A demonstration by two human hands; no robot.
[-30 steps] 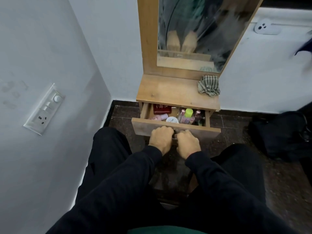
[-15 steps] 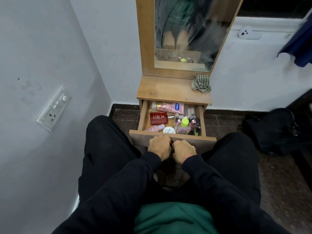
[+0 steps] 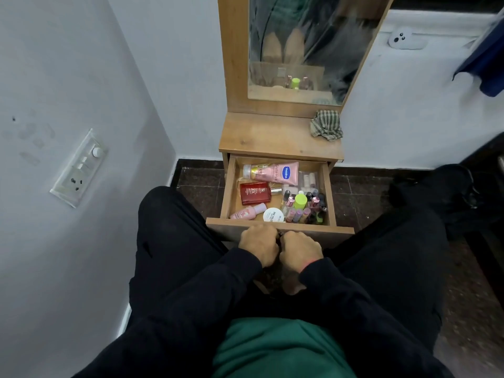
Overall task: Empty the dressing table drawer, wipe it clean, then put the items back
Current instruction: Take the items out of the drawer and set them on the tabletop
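Note:
The wooden drawer of the dressing table stands pulled far out between my knees. Inside lie a pink lotion tube, a red perfume bottle, a small pink bottle, a round white jar, a lime-capped bottle and several small nail polish bottles. My left hand and my right hand sit side by side on the drawer front, fingers curled round its handle, which they hide. A checked cloth lies crumpled on the tabletop's right rear.
A mirror rises behind the tabletop. A wall with a switch panel runs close on the left. A black bag lies on the dark floor to the right. Blue cloth hangs at the upper right.
Both hands have pulled the drawer out toward me, from slightly open to almost fully open, uncovering the lotion tube and the rest of the contents.

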